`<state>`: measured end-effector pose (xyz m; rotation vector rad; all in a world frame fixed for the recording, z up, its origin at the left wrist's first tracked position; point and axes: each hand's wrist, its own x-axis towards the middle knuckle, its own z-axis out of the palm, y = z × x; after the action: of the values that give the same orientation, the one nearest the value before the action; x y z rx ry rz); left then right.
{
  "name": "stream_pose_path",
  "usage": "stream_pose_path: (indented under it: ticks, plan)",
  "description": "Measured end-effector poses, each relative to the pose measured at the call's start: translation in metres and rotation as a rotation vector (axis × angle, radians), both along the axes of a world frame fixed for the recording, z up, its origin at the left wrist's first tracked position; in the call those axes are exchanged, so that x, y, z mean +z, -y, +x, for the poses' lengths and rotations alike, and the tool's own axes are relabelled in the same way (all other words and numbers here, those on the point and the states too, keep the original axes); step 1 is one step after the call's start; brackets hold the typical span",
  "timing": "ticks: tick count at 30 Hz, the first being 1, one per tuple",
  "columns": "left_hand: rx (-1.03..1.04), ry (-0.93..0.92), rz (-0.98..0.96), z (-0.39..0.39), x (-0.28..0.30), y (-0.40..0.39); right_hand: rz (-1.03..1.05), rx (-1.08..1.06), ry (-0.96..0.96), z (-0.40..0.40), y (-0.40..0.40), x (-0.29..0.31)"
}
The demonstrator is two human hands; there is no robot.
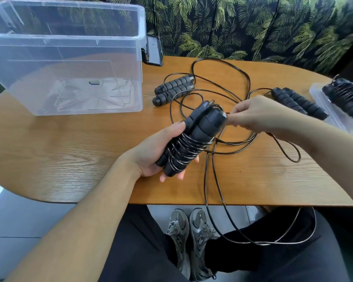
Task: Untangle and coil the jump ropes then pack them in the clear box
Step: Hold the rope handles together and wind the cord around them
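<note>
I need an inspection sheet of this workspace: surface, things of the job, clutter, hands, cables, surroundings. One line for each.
Surface: wooden table with rounded ends.
Job's things: clear box stands open at the left, no rope inside; wound rope bundle; two pairs of handles lie on the table; another wound rope on a clear lid at the right edge.
Clutter: dark phone-like object behind the box.
Hands: left hand grips the bundle; right hand pinches cord at its top.
Cables: loose black cord in tangled loops, hanging past the table edge onto the lap.
Surroundings: leaf-print backrest; grey sneakers below.
</note>
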<state>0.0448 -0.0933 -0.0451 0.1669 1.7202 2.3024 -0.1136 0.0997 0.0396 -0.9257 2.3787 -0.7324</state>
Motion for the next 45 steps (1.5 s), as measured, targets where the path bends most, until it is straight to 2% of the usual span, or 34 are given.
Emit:
stream_pose_path:
  ticks: [4, 9, 14, 21, 23, 26, 34, 40, 45]
  plan:
    - [-0.039, 0.027, -0.112, -0.003, 0.008, -0.004, 0.029, 0.009, 0.065, -0.002, 0.009, 0.0]
    - [-0.072, 0.128, -0.21, -0.007, 0.011, -0.007, -0.034, 0.011, 0.178, -0.006, 0.011, 0.0]
    - [-0.153, 0.207, -0.417, -0.009, 0.021, -0.015, 0.119, 0.115, 0.141, -0.006, 0.01, 0.0]
    - [-0.184, 0.27, -0.612, -0.014, 0.025, -0.024, 0.203, 0.114, 0.136, 0.004, 0.009, 0.005]
    - [-0.169, 0.286, -0.615, -0.016, 0.024, -0.025, 0.203, 0.107, 0.075, 0.01, 0.009, 0.01]
    - [-0.15, 0.295, -0.589, -0.015, 0.023, -0.024, 0.242, 0.203, -0.146, 0.022, 0.01, 0.015]
    - [-0.052, 0.294, -0.343, -0.014, 0.017, -0.019, 0.239, 0.32, -0.699, 0.06, 0.005, 0.006]
    - [0.077, 0.254, -0.209, -0.009, 0.012, -0.02, 0.071, 0.312, -0.634, 0.073, -0.007, -0.002]
    - [0.184, 0.164, -0.217, -0.011, 0.003, -0.022, -0.041, 0.235, -0.477, 0.067, -0.018, -0.011]
